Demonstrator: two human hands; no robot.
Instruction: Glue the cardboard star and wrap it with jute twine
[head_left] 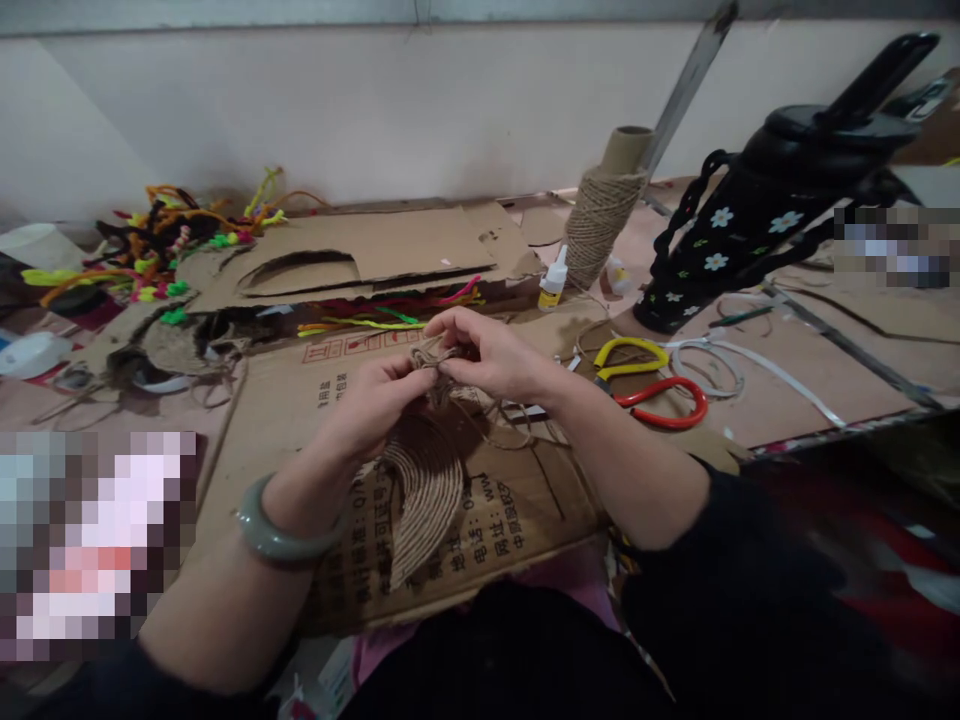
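Note:
Both hands meet over a printed cardboard sheet (262, 440). My left hand (381, 398), with a jade-coloured bangle on the wrist, is closed on a looped piece of jute twine (429, 355). My right hand (491, 358) pinches the same twine from the other side, thumb close to the left thumb. Below them a curved, fan-like piece of jute cord rows (431, 490) lies over the cardboard; whether it joins the held loops is hidden by the left hand. A loose twine strand trails to the right of the fingers.
Yellow- and red-handled pliers (667, 402) lie right of my right forearm. Behind stand a small glue bottle (553, 280), a cone of jute twine (604, 215) and a tall black flowered tumbler (720, 220). Colourful fuzzy stems (195, 225) and cut cardboard (420, 240) are at the back left.

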